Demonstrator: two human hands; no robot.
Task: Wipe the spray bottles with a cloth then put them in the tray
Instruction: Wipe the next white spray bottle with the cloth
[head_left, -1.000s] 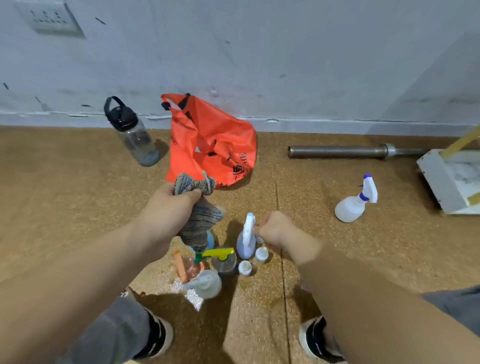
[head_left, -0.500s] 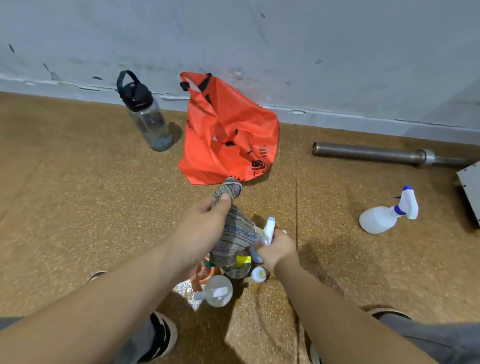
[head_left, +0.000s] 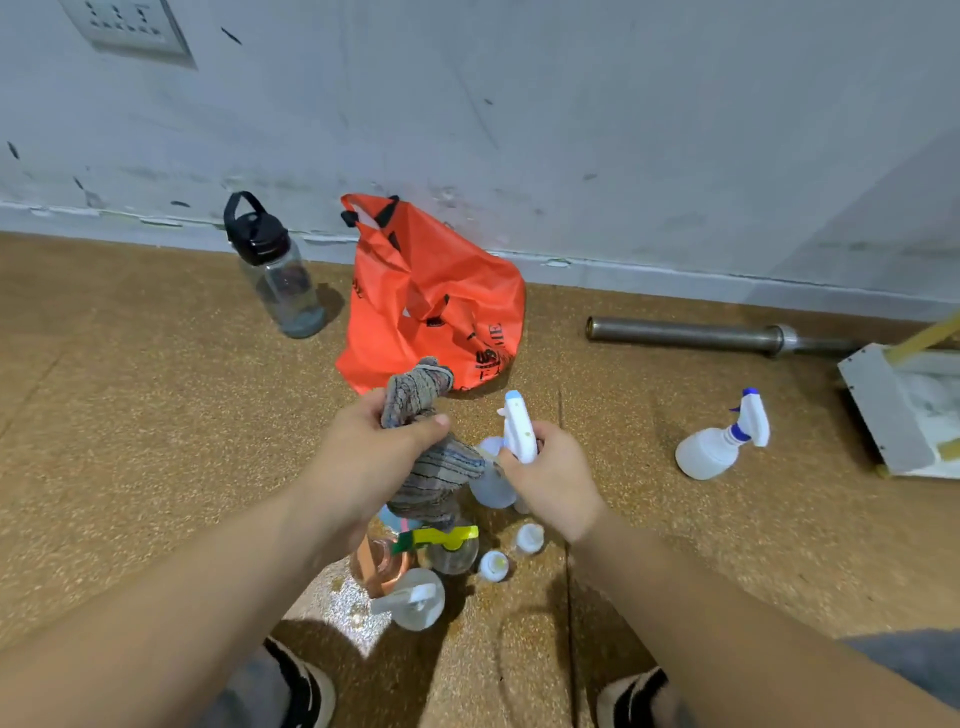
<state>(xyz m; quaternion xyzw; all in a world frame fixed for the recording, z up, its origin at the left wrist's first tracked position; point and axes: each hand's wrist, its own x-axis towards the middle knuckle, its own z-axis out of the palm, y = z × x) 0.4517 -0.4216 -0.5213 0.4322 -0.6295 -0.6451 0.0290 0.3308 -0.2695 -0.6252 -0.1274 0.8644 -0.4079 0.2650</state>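
Even indoor light, soft shadows under the arms, wide-angle bending at edges, slightly soft focus

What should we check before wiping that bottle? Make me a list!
1. The left hand grips the cloth: ok.
2. The right hand grips the spray bottle: ok.
3. The cloth already touches the spray bottle: cannot tell.
4. The tray is in sight, off to the right: ok.
5. The spray bottle's top is screwed tight: cannot tell.
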